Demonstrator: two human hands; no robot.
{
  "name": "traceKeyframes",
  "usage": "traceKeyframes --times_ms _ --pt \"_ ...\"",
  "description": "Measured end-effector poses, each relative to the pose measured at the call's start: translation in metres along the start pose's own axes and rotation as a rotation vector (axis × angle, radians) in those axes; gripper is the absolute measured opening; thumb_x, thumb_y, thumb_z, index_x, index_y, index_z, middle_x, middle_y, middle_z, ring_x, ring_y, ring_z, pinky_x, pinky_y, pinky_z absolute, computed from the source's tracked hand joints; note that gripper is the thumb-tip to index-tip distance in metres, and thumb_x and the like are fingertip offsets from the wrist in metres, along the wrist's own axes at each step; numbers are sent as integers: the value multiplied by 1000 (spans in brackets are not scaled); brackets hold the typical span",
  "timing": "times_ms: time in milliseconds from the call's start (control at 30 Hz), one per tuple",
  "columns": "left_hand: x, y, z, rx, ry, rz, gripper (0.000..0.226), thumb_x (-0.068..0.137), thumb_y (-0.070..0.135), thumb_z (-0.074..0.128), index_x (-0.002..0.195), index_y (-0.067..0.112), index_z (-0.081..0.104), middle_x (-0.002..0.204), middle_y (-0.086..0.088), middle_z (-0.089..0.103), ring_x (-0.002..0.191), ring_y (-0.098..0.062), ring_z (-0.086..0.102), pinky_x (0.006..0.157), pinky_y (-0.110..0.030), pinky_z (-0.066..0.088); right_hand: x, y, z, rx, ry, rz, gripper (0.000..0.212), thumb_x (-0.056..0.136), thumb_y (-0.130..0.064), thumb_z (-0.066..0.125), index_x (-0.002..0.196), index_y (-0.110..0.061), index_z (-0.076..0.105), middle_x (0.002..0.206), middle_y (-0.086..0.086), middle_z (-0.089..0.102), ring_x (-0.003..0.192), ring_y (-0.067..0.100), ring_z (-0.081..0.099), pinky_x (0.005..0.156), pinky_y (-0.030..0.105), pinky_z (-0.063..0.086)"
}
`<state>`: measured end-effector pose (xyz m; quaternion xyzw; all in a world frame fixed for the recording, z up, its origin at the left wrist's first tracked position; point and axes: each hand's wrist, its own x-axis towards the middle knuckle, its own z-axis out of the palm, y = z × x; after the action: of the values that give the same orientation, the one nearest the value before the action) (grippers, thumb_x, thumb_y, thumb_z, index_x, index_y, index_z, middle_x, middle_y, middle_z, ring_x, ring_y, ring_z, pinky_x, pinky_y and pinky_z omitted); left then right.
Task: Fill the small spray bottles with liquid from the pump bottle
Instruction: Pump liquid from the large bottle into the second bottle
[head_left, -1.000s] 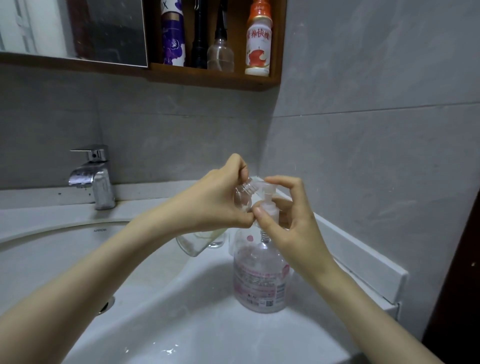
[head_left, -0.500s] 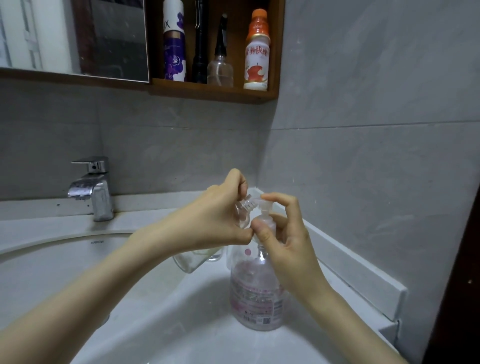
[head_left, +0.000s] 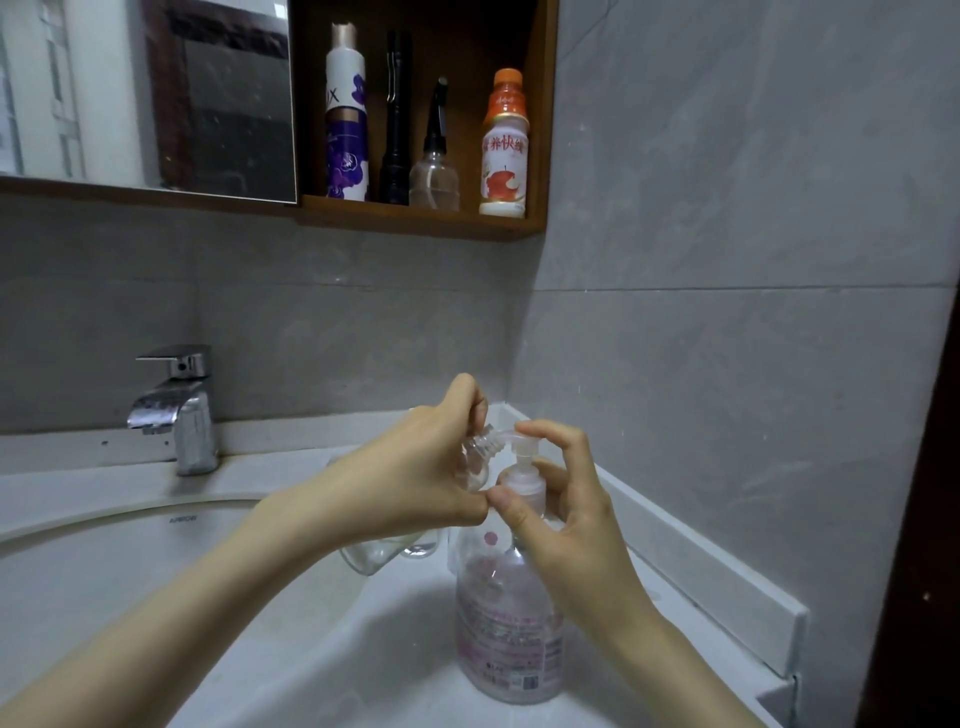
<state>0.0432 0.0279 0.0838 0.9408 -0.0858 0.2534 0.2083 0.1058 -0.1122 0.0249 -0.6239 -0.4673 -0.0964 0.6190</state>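
Observation:
A clear pump bottle (head_left: 511, 631) with a pink label stands on the white sink counter (head_left: 291, 670). My right hand (head_left: 563, 525) curls round its pump, index finger on the pump head (head_left: 527, 441) and thumb at the collar. My left hand (head_left: 415, 480) grips a small clear spray bottle (head_left: 478, 457), tilted with its threaded neck at the pump spout. Behind my left wrist, another clear bottle (head_left: 371, 553) shows at the basin edge, partly hidden.
A chrome faucet (head_left: 179, 410) stands at the back left over the basin (head_left: 104, 561). A wooden shelf (head_left: 426, 221) above holds a purple bottle, a black flashlight, a clear spray bottle (head_left: 434, 171) and an orange-capped drink. Grey tiled walls meet right behind the bottles.
The view has tilted up, so hands and bottles sit lower in frame. Both hands keep the same hold; the pump head seems to have risen a little.

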Motion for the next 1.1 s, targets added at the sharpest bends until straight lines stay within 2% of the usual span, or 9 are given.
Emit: traceKeyframes --times_ms 133,233,300,433,567,667,767,967,1100 --pt "1 -1 0 0 8 13 45 69 10 70 83 21 28 61 -1 43 51 -12 32 48 -26 28 1 -3 -1 42 -8 -3 44 85 -6 65 99 -44 48 79 -5 70 64 6 63 59 15 48" --pt "1 0 1 6 15 22 46 69 10 70 82 21 28 58 4 42 51 -12 34 48 -23 29 2 -2 -1 59 16 -20 36 86 -6 65 100 -34 47 77 -1 70 62 4 62 57 12 46" --pt "1 -1 2 10 15 23 44 70 9 70 84 18 29 59 5 41 51 -10 35 48 -22 30 3 -1 0 54 26 -38 30 85 -12 65 99 -30 46 79 2 71 64 3 62 56 10 45" --pt "-1 -5 6 11 7 29 43 70 9 70 85 15 30 61 4 43 54 -9 36 49 -21 30 1 5 3 22 36 -37 24 80 -27 61 96 -36 45 78 3 70 59 6 61 58 11 44" --pt "-1 -7 3 -11 19 -6 45 69 11 71 84 19 29 64 -1 45 54 -10 33 51 -27 30 1 6 3 -29 6 -38 34 83 -28 60 105 -47 43 81 -5 69 63 8 63 65 22 49" --pt "1 -6 3 -17 14 -3 46 68 10 71 83 21 29 64 -2 46 54 -10 32 50 -27 30 1 6 2 -54 2 -34 37 83 -28 61 108 -49 43 84 -9 68 70 10 65 70 32 54" --pt "2 -4 3 -12 14 2 47 68 10 72 83 22 29 64 -2 45 54 -10 32 50 -27 30 1 5 1 -55 10 -25 37 81 -30 61 107 -51 43 83 -11 68 69 10 65 69 36 55" --pt "1 -6 3 1 16 8 46 68 13 72 84 21 29 65 -4 47 54 -11 32 51 -30 31 1 5 0 -36 21 -42 41 86 -16 64 105 -47 44 80 -13 68 66 6 64 66 23 51" --pt "2 -6 3 1 15 7 46 68 13 71 84 21 29 65 -4 47 54 -11 32 52 -32 31 1 4 0 -28 23 -48 42 87 -12 64 103 -45 44 78 -12 68 64 5 63 66 21 50"
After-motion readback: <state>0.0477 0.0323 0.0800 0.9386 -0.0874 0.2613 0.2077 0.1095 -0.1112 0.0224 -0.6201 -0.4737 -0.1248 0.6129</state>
